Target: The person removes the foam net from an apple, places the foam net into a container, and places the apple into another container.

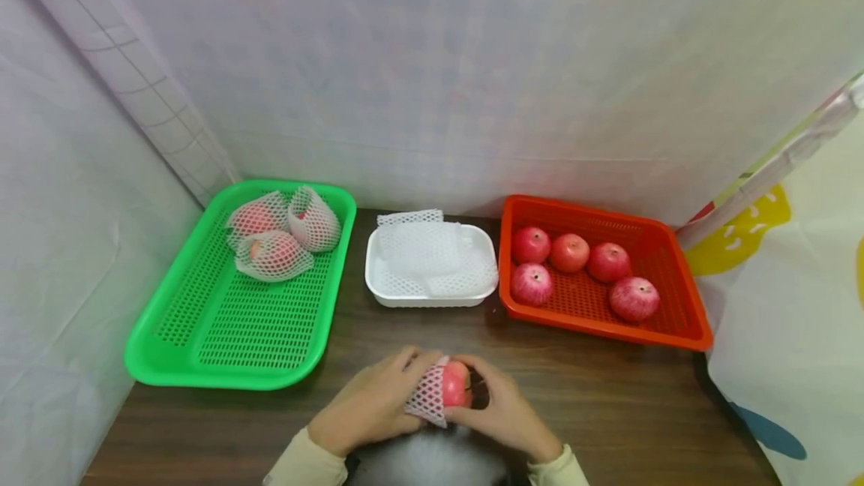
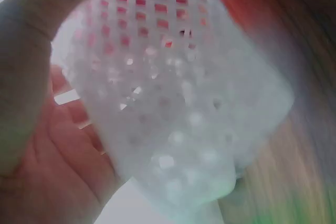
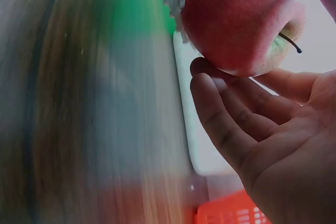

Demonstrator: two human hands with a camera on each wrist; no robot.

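Room on surface (image 1: pixel 607 403) R, nearside of red basket (image 1: pixel 597 327) edge, green basket (image 1: pixel 229 379) rim up L; apple (image 1: pixel 457 385) part in foam net (image 1: pixel 428 396) btwn L hand (image 1: pixel 374 401) gripping net & R hand (image 1: pixel 498 407) holding apple.

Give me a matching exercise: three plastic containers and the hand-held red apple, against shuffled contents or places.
1. Green rectangular plastic basket
2. Red rectangular plastic basket
3. White rectangular plastic tray
4. Round red apple

A. Partly netted, between left hand and right hand
B. Holds white foam nets
C. Holds three net-wrapped fruits
D. Holds five bare reddish fruits

1-C; 2-D; 3-B; 4-A
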